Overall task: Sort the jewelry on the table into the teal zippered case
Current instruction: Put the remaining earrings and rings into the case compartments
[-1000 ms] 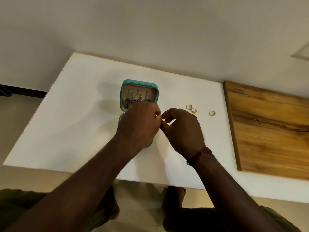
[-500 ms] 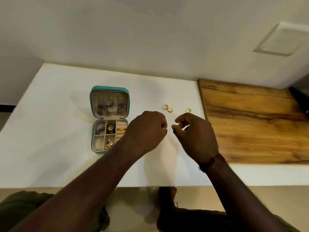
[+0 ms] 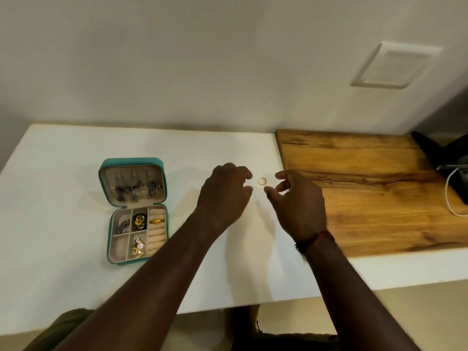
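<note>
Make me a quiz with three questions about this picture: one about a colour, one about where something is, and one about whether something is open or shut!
1. What colour is the outside of the case?
A. teal
B. red
C. black

2. Where is the gold ring?
A. inside the case
B. on a plate
C. on the white table, between the left hand and the right hand

3. How is the case?
A. zipped shut
B. open, with its lid laid back
C. upside down

Answers:
1. A, because the rim all round it is blue-green.
2. C, because the ring lies flat on the bare white top with a hand on each side of it.
3. B, because you can see the jewelry in both halves.
</note>
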